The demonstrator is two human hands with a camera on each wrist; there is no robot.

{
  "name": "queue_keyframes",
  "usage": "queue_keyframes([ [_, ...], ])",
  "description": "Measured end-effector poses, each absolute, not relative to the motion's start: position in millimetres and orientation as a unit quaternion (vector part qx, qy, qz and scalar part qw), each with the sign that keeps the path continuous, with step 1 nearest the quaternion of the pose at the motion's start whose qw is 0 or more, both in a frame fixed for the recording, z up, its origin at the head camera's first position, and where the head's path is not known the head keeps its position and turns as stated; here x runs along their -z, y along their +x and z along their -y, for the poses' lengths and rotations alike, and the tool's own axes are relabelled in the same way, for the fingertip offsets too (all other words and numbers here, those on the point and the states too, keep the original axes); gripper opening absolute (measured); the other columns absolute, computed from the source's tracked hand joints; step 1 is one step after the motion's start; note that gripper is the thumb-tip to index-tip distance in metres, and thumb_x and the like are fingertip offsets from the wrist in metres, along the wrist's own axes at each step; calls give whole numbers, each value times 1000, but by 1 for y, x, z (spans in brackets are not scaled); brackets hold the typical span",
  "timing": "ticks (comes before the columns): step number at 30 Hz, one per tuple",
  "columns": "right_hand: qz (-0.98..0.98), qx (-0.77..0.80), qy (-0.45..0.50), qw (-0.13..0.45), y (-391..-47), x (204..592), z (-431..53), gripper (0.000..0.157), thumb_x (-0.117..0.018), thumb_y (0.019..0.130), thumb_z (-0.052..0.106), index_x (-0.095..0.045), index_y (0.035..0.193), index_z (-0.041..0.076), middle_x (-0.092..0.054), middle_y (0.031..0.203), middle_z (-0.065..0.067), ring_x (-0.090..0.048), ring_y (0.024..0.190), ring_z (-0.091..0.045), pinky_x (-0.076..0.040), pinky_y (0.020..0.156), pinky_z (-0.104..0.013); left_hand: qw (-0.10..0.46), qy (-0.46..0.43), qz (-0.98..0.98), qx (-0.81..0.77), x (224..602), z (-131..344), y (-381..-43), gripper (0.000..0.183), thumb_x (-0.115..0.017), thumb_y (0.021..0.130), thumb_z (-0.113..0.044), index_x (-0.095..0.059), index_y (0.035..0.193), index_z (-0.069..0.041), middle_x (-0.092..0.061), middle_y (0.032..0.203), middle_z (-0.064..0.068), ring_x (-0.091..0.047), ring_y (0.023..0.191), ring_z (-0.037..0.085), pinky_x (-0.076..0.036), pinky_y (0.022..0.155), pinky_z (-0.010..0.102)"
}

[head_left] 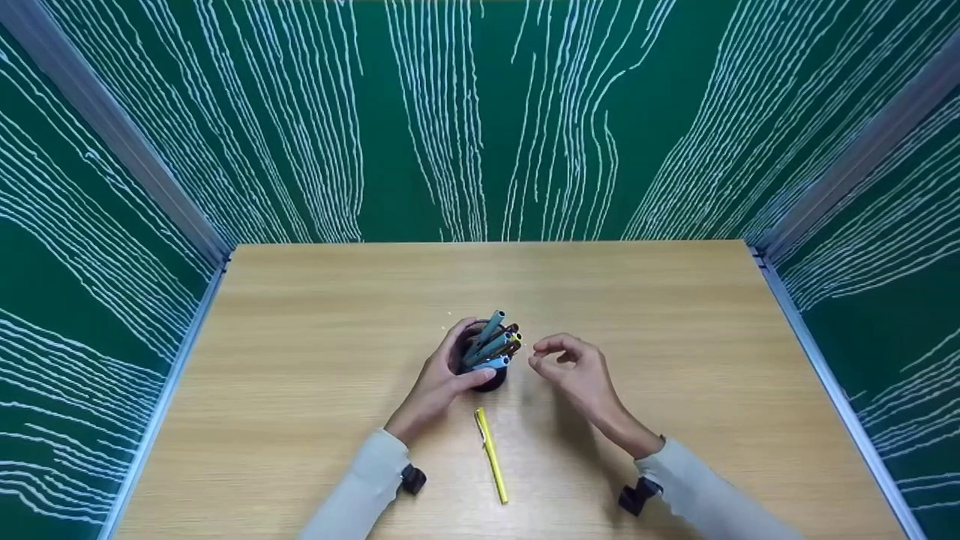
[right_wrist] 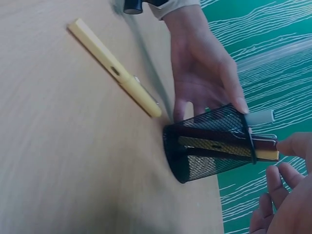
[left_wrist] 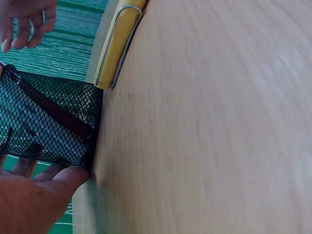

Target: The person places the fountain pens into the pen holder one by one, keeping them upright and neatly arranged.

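Note:
My left hand [head_left: 439, 382] grips a black mesh pen cup [right_wrist: 207, 122] round its side, the thumb near the rim. Several capped pens [head_left: 491, 346], grey-blue, dark brown and yellow, lean in the cup with their ends sticking out. Just right of those ends is my right hand [head_left: 589, 379], thumb and forefinger bent toward each other and nothing seen between them. In the right wrist view its fingers overlap the pen ends. A yellow pen [head_left: 491, 456] with a metal clip lies on the table nearer to me than the cup.
The light wooden table [head_left: 315, 322] carries the cup and the loose pen. Green panels with wavy white lines [head_left: 487, 120] stand behind it and at both sides, framed by metal posts [head_left: 135, 127]. Each wrist wears a small black camera [head_left: 412, 478].

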State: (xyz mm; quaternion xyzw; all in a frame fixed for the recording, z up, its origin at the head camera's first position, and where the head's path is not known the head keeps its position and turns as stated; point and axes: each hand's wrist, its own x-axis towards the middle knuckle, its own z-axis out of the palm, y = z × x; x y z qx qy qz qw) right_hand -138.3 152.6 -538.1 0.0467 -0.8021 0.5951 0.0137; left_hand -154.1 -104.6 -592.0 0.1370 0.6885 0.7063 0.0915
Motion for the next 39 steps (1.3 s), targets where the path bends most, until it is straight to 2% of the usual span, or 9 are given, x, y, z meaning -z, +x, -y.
queue_keyframes([
  [9, 817, -574, 57, 2, -125, 551, -154, 16, -88, 90, 6, -83, 104, 13, -80, 102, 1, -70, 105, -25, -50, 95, -38, 89, 145, -685, -708, 594, 105, -155, 84, -87, 95, -15, -43, 166, -28, -52, 164, 1, -48, 149, 25, -32, 130, 46],
  [13, 818, -573, 52, -8, -121, 555, -154, 18, -88, 90, 6, -84, 106, 15, -80, 104, 1, -68, 111, -35, -51, 98, -47, 93, 139, -690, -704, 593, 107, -154, 84, -88, 95, -20, -44, 166, -32, -52, 163, 1, -50, 147, 25, -33, 129, 47],
  [16, 816, -575, 46, -16, -117, 557, -155, 19, -88, 90, 7, -84, 107, 15, -80, 105, 2, -66, 113, -40, -51, 98, -48, 97, 134, -696, -698, 591, 108, -153, 85, -88, 95, -23, -43, 166, -35, -52, 162, 0, -50, 146, 25, -33, 129, 46],
  [23, 822, -567, 46, -31, -110, 563, -155, 22, -89, 91, 10, -82, 112, 6, -79, 107, 1, -68, 111, -34, -54, 95, -40, 97, 133, -697, -698, 589, 108, -153, 85, -88, 95, -23, -43, 167, -33, -52, 163, 3, -50, 147, 26, -31, 130, 48],
  [27, 820, -568, 47, -39, -106, 566, -155, 25, -88, 92, 10, -81, 114, 3, -79, 109, 0, -71, 109, -30, -56, 100, -47, 95, 133, -700, -695, 589, 108, -153, 85, -89, 95, -23, -43, 166, -34, -53, 163, 2, -50, 147, 26, -31, 130, 48],
  [33, 816, -573, 59, -52, -100, 572, -153, 29, -88, 92, 11, -79, 118, 1, -78, 112, -4, -72, 113, -39, -53, 108, -62, 97, 129, -703, -693, 589, 108, -152, 88, -90, 94, -24, -42, 167, -36, -51, 165, 1, -49, 149, 25, -31, 130, 47],
  [39, 831, -548, 73, -64, -97, 577, -150, 32, -90, 92, 14, -80, 121, 4, -77, 118, -2, -71, 119, -33, -51, 111, -59, 95, 131, -697, -699, 589, 108, -152, 87, -89, 95, -23, -42, 167, -33, -52, 164, 0, -49, 149, 24, -30, 131, 46],
])
